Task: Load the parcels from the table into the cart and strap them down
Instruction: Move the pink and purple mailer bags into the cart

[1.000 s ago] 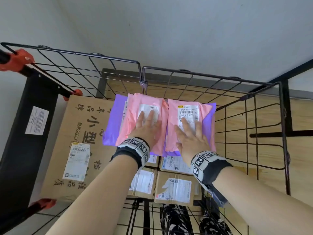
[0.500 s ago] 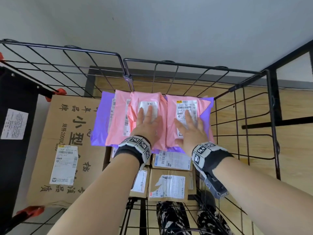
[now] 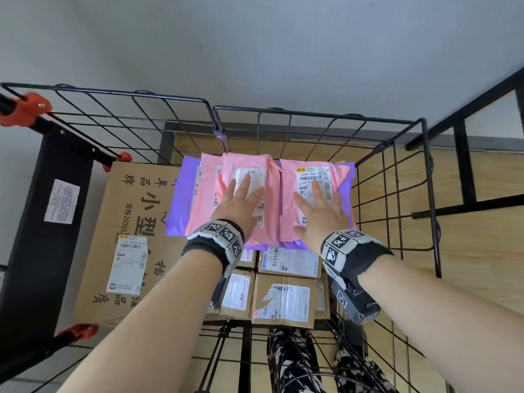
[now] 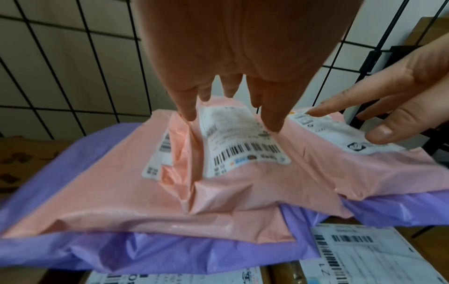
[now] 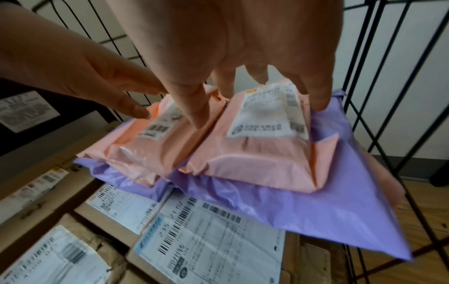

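Note:
Two pink mailers with white labels lie side by side on a purple mailer (image 3: 178,199) in the wire cart (image 3: 397,194). My left hand (image 3: 239,202) lies flat with straight fingers over the left pink mailer (image 3: 269,219). In the left wrist view, the left hand (image 4: 230,90) has its fingertips at that mailer's label (image 4: 238,138). My right hand (image 3: 320,211) is spread flat over the right pink mailer (image 3: 289,199). The right wrist view shows the right hand (image 5: 230,57) with fingertips at or just above this mailer (image 5: 255,159). Neither hand grips anything.
A large printed cardboard box (image 3: 136,222) fills the cart's left side. Several small labelled boxes (image 3: 283,299) sit under and in front of the mailers. Wire walls close the far and right sides. A black panel (image 3: 42,222) with orange clamps (image 3: 22,109) stands at the left.
Both hands stay flat over the pink mailers, and the right hand's fingers have spread a little. The parcels have not shifted; only my view has moved.

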`<state>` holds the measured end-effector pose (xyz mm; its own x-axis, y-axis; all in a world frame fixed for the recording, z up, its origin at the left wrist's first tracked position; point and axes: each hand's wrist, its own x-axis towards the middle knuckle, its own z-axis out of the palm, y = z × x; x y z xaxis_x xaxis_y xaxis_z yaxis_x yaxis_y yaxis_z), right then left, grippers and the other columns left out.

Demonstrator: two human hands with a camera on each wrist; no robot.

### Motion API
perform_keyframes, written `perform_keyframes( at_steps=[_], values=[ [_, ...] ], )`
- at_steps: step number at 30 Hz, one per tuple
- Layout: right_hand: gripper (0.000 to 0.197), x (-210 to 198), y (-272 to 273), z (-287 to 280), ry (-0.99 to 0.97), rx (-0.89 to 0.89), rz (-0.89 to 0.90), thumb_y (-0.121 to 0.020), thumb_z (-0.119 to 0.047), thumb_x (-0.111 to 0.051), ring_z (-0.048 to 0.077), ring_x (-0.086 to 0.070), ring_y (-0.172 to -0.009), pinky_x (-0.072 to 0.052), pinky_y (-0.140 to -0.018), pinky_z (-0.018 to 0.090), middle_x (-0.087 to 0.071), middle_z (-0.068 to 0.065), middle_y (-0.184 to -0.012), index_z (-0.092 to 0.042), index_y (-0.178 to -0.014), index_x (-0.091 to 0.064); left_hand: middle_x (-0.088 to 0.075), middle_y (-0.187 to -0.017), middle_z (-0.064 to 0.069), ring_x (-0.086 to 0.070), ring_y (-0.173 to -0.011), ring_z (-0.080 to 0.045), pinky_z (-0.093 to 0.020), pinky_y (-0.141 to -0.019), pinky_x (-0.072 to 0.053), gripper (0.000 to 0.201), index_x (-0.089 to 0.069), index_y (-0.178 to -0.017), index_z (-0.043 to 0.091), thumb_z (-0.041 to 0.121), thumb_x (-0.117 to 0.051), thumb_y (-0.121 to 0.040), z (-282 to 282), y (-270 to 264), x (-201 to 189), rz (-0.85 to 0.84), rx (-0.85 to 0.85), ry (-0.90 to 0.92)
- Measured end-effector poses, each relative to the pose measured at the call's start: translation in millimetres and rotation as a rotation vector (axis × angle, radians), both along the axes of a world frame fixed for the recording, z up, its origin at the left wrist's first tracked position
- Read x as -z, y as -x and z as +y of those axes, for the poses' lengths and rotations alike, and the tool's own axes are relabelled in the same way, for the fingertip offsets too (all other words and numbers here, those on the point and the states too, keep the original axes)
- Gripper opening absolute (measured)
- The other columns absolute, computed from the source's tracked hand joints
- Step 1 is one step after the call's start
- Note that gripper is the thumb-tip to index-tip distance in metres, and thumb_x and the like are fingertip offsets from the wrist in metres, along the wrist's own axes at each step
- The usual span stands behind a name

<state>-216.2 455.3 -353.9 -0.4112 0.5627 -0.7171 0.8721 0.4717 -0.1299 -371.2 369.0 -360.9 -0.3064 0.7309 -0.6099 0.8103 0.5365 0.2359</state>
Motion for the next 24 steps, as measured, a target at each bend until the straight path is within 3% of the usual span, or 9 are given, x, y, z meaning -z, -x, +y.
perform_keyframes(
  at_steps=[5, 8, 13, 19, 24],
  values=[
    [0.077, -35, 4, -6, -0.013, -0.024, 0.123, -0.093, -0.029, -0.050, 0.030, 0.006, -0.147, -0.014, -0.118, 0.042, 0.010, 0.004, -0.159, -0.028, -0.152, -0.001, 0.002, -0.159, 0.005, -0.002, -0.147, -0.016, -0.033, -0.118, -0.019, 0.064, -0.012, -0.151, 0.024, 0.006, -0.039, -0.096, -11, -3, -37, 0.036, -0.053, -0.032],
    [0.078, -64, 7, -13, -0.014, -0.038, 0.224, -0.092, -0.023, -0.054, 0.026, -0.003, -0.147, -0.015, -0.118, 0.037, -0.001, 0.009, -0.159, -0.014, -0.152, -0.004, -0.004, -0.159, 0.004, -0.014, -0.146, -0.017, -0.034, -0.117, -0.025, 0.064, -0.013, -0.151, 0.021, 0.005, -0.038, -0.095, -22, -12, -71, 0.066, -0.122, -0.050],
    [0.062, -121, 1, -22, -0.029, -0.152, 0.413, -0.087, -0.016, -0.054, 0.028, -0.045, -0.125, -0.039, -0.102, 0.034, -0.045, 0.013, -0.136, -0.009, -0.144, -0.030, -0.017, -0.158, 0.001, -0.024, -0.143, -0.021, -0.039, -0.115, -0.027, 0.060, -0.020, -0.149, 0.022, 0.003, -0.038, -0.095, -48, -45, -146, 0.157, -0.289, -0.078],
    [0.044, -199, -27, -33, -0.088, -0.402, 0.473, -0.087, -0.018, -0.056, 0.028, -0.054, -0.117, -0.046, -0.096, 0.034, -0.054, 0.013, -0.128, -0.004, -0.128, -0.048, -0.049, -0.137, 0.000, -0.049, -0.126, -0.027, -0.036, -0.101, -0.043, 0.045, -0.047, -0.134, 0.018, 0.005, -0.041, -0.091, -92, -105, -229, 0.218, -0.533, -0.151],
    [0.038, -257, -49, -64, -0.110, -0.644, 0.502, -0.087, -0.027, -0.052, 0.031, -0.057, -0.112, -0.047, -0.094, 0.039, -0.058, 0.013, -0.123, -0.009, -0.121, -0.053, -0.046, -0.142, -0.006, -0.047, -0.128, -0.025, -0.034, -0.103, -0.041, 0.047, -0.042, -0.140, 0.017, 0.008, -0.043, -0.094, -141, -162, -283, 0.287, -0.726, -0.162]
  ],
)
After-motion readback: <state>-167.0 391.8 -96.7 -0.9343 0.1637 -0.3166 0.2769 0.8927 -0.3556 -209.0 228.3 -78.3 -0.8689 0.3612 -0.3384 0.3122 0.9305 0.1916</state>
